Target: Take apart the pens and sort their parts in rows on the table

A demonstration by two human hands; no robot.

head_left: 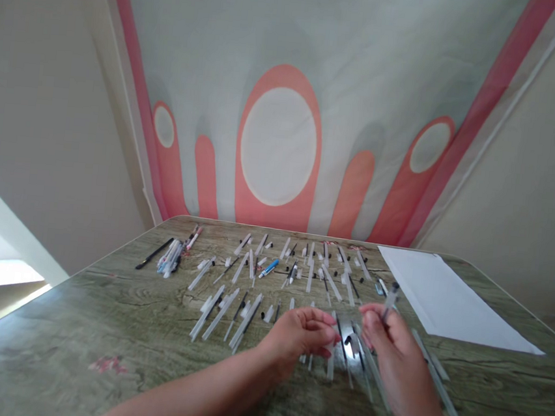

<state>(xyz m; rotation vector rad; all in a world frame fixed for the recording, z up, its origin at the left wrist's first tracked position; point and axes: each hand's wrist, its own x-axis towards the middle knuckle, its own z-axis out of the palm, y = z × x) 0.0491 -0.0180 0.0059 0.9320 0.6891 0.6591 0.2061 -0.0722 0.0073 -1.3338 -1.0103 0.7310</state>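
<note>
My right hand is closed around a pen with a clear body and a dark top end, which sticks up between thumb and fingers. To its left, my left hand has thumb and fingertips pinched together; what they hold, if anything, I cannot make out. Under and between both hands lie clear pen barrels and thin dark refills. Left of my left hand, more clear barrels rest on the table in a row, with small caps and dark plugs beside them.
The wood-patterned table holds further rows of taken-apart pens toward the back. A blue pen lies among them. A bundle of pens and a black pen-like stick are at far left. White paper covers the right side.
</note>
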